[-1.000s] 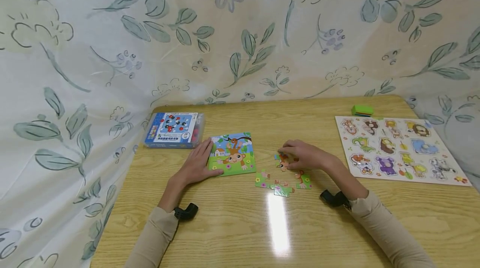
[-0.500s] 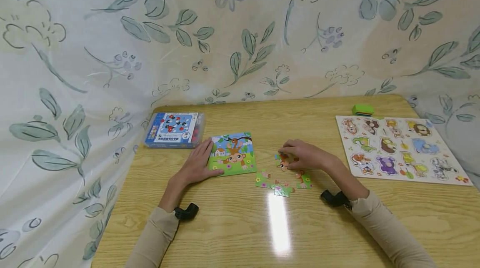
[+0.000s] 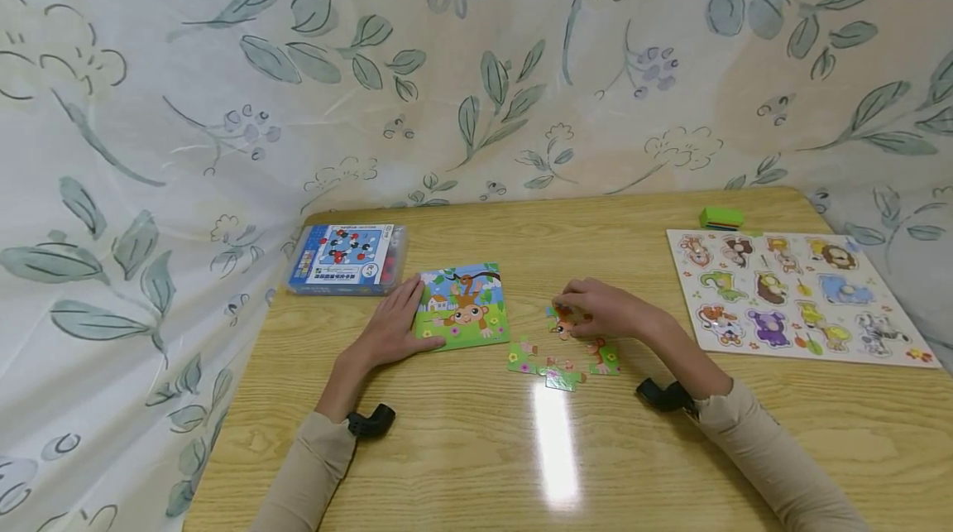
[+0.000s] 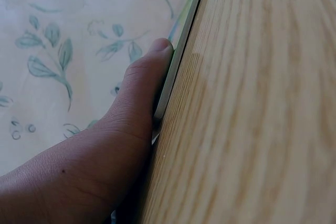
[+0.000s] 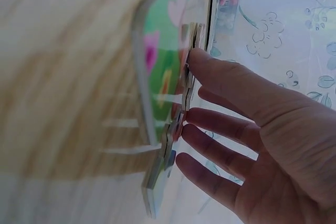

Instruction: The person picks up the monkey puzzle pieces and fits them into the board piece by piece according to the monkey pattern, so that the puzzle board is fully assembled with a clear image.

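Note:
In the head view my left hand rests flat on the left edge of a square monkey picture board, fingers straight. The left wrist view shows the thumb along the board's edge. My right hand is over a cluster of monkey jigsaw pieces, thumb and fingers around a brown-and-blue puzzle piece that they partly hide. Below lie a left corner piece, a bottom piece and a right corner piece. The right wrist view shows the thumb tip right at the pieces, other fingers bent beside them.
A clear box with a molecule-model label stands at the back left. On the right lies a white animal peg board, with a green block behind it. The wooden table meets a floral cloth at the back.

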Motion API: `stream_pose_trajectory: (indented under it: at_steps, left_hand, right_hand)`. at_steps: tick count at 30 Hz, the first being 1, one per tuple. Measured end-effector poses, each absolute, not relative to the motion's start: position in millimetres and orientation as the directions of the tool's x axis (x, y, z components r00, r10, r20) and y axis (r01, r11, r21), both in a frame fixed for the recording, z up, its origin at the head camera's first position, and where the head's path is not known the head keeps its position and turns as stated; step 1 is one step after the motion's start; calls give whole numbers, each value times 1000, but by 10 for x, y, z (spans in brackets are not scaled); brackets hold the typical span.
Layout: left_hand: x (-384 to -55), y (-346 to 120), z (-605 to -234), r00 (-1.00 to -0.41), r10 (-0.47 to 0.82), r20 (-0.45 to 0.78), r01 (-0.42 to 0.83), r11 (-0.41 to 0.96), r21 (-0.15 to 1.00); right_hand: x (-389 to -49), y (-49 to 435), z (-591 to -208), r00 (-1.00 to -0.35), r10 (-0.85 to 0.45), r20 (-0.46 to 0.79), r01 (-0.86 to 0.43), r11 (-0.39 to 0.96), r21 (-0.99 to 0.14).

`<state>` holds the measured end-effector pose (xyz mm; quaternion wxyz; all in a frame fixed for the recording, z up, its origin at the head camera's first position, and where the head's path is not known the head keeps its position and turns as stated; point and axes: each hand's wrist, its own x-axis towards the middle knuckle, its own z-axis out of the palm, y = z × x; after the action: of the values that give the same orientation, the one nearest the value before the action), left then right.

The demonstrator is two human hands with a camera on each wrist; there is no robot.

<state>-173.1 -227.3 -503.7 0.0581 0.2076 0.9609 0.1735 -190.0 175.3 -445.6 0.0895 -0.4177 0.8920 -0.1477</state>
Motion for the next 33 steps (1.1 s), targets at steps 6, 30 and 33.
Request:
stream_pose_trajectory:
  at_steps: [6, 30, 33]
  left_hand:
    - [-1734, -2269, -5051, -907, 420, -28, 384, 852, 356]
    - [-1724, -2266, -5045, -906, 422, -38, 383, 853, 354]
    - [-1731, -2267, -5044, -907, 418, -44, 377, 855, 355]
  right_hand:
    - [-1888, 1750, -4444, -628, -778, -20, -730, 598, -330]
    - [-1876, 1732, -4447, -638, -770, -12, -723, 603, -337]
    - [-1874, 1733, -4439, -630, -777, 3, -734, 593, -330]
